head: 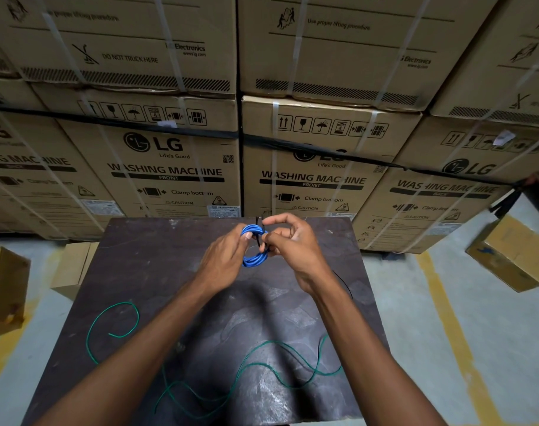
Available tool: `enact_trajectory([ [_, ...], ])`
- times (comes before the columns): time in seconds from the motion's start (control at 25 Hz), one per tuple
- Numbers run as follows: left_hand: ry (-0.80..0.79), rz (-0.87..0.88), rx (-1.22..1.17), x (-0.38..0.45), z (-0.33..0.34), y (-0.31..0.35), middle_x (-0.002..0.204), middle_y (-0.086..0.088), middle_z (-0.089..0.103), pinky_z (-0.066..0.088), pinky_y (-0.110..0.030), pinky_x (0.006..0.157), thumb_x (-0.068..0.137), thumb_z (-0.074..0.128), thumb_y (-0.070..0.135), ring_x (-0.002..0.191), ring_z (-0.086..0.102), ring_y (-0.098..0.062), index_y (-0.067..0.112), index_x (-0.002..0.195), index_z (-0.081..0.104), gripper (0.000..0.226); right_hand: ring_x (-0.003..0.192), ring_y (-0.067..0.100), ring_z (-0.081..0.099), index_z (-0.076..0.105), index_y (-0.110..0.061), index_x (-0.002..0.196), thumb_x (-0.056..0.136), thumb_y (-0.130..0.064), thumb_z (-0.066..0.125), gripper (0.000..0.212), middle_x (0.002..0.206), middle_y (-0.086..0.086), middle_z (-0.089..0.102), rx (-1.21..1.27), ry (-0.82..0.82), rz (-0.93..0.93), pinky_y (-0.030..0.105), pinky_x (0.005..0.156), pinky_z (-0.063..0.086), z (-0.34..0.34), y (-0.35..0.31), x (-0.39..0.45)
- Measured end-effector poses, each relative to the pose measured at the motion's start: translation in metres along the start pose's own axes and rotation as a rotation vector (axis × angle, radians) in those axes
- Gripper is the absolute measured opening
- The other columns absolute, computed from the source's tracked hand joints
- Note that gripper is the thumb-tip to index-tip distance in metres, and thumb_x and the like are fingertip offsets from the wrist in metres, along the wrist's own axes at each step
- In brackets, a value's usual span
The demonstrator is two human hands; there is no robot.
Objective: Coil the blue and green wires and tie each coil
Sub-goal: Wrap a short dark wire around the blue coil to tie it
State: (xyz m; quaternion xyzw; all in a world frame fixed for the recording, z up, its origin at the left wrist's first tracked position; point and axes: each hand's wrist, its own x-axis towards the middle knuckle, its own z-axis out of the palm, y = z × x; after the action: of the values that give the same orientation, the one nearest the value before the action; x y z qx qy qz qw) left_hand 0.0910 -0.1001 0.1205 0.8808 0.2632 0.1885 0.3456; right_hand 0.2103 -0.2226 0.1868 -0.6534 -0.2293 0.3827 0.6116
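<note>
The blue wire [253, 260] is wound into a small coil, held in the air above the far half of the dark table [157, 272]. My left hand [223, 258] grips the coil's left side. My right hand [289, 242] pinches a thin black tie [258, 225] that crosses the coil's right side, with one end poking up. The green wire [262, 362] lies loose and uncoiled on the near half of the table, its curled end at the left [120, 335] and part of it passing under my forearms.
A wall of stacked LG washing machine cartons [182, 167] stands right behind the table. Small cardboard boxes sit on the floor at the left [4, 287], beside the table [74, 265] and at the right [514, 256]. Yellow lines [446, 333] mark the concrete floor.
</note>
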Motion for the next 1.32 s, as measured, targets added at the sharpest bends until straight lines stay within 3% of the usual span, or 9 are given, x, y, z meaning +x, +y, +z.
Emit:
enact_trajectory([
  [0.28, 0.002, -0.004, 0.004, -0.0004, -0.0007, -0.0009, 0.074, 0.004, 0.056, 0.048, -0.045, 0.065, 0.1, 0.02, 0.055, 0.07, 0.057, -0.021, 0.023, 0.101, 0.052, 0.046, 0.064, 0.016, 0.068, 0.066, 0.005, 0.108, 0.09, 0.01, 0.063, 0.019, 0.074, 0.018, 0.071, -0.041, -0.041, -0.034, 0.027, 0.067, 0.058, -0.0044, 0.0033, -0.0015],
  [0.48, -0.009, 0.008, 0.027, -0.001, -0.0024, 0.0023, 0.074, 0.004, 0.057, 0.044, -0.04, 0.062, 0.101, 0.019, 0.055, 0.069, 0.057, -0.019, 0.027, 0.102, 0.05, 0.042, 0.067, 0.015, 0.068, 0.066, 0.007, 0.108, 0.091, 0.009, 0.063, 0.018, 0.076, 0.019, 0.072, -0.034, -0.064, -0.056, 0.023, 0.066, 0.055, -0.0053, 0.0013, -0.0024],
  [0.68, -0.028, 0.008, 0.039, -0.0004, -0.0021, 0.0019, 0.073, 0.004, 0.057, 0.043, -0.039, 0.059, 0.108, 0.027, 0.042, 0.066, 0.058, -0.019, 0.023, 0.103, 0.052, 0.032, 0.069, 0.015, 0.07, 0.067, 0.003, 0.108, 0.091, 0.007, 0.064, 0.017, 0.075, 0.015, 0.073, -0.041, -0.067, -0.081, 0.024, 0.067, 0.055, -0.0054, 0.0015, -0.0042],
  [1.0, -0.025, -0.008, 0.026, 0.0, -0.001, 0.0003, 0.074, 0.003, 0.06, 0.047, -0.044, 0.063, 0.104, 0.022, 0.052, 0.069, 0.059, -0.019, 0.027, 0.103, 0.051, 0.039, 0.071, 0.014, 0.07, 0.068, -0.001, 0.107, 0.092, 0.005, 0.065, 0.017, 0.076, 0.015, 0.075, -0.061, -0.064, -0.108, 0.021, 0.068, 0.054, -0.0056, 0.0025, -0.004],
  [1.2, -0.031, -0.01, 0.025, -0.0002, -0.0009, 0.0009, 0.075, 0.002, 0.06, 0.048, -0.045, 0.062, 0.109, 0.029, 0.041, 0.068, 0.06, -0.019, 0.029, 0.101, 0.05, 0.026, 0.072, 0.015, 0.071, 0.068, -0.001, 0.108, 0.092, 0.005, 0.065, 0.017, 0.077, 0.015, 0.075, -0.054, -0.075, -0.111, 0.022, 0.07, 0.055, -0.0059, 0.0035, -0.0037],
  [1.32, -0.029, -0.019, 0.029, 0.0004, -0.0012, 0.0013, 0.075, 0.001, 0.06, 0.049, -0.046, 0.062, 0.107, 0.025, 0.045, 0.069, 0.06, -0.019, 0.028, 0.1, 0.05, 0.031, 0.074, 0.018, 0.071, 0.068, 0.0, 0.107, 0.091, 0.005, 0.066, 0.017, 0.078, 0.018, 0.075, -0.045, -0.076, -0.099, 0.023, 0.071, 0.056, -0.0065, 0.0043, -0.0031],
])
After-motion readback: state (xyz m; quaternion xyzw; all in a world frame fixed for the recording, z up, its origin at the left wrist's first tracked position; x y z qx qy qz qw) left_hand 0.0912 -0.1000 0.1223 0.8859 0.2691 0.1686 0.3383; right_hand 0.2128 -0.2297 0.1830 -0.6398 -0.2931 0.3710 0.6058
